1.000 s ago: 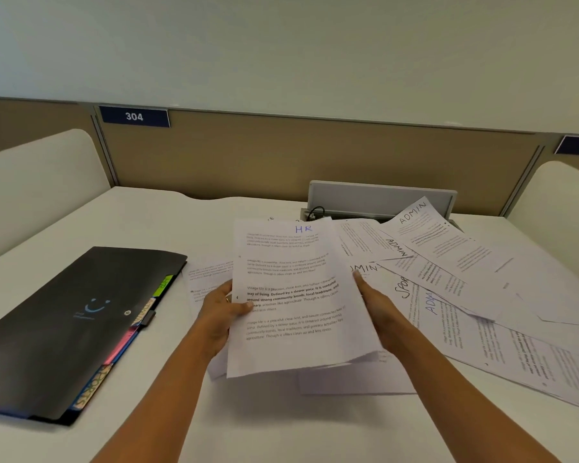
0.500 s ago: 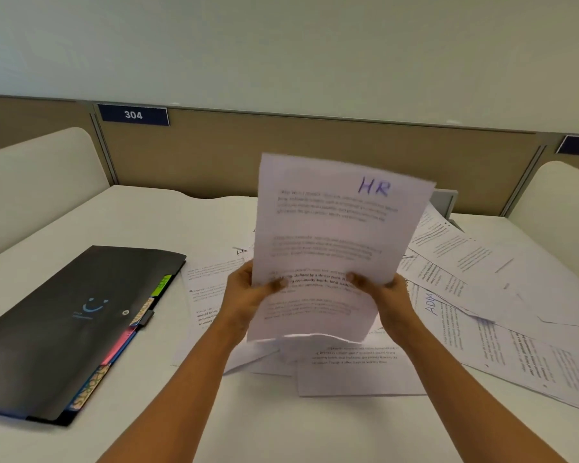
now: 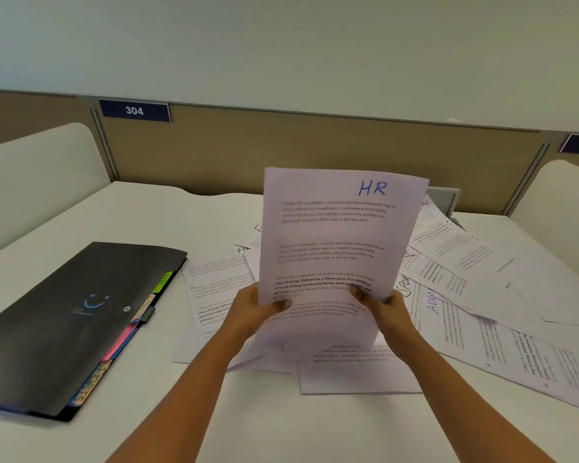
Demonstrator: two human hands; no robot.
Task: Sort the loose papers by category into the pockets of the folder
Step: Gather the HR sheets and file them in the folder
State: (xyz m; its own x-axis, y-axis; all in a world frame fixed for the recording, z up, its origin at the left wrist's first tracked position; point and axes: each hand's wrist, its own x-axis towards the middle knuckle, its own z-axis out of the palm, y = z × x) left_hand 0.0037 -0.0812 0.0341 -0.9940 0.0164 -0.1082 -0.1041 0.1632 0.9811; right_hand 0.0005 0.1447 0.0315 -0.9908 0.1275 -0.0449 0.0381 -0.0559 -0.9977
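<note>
While the black folder lies closed on the white surface, well left of the spread, sorting looks barely begun: no sheet shows in any pocket. Left grip and right grip each pinch the lower part of a thin HR stack, held upright above the loose papers fanned across the right. Sheets are flimsy, flat, printed; the folder looks like smooth matte plastic with coloured tabs along 1 edge.
</note>
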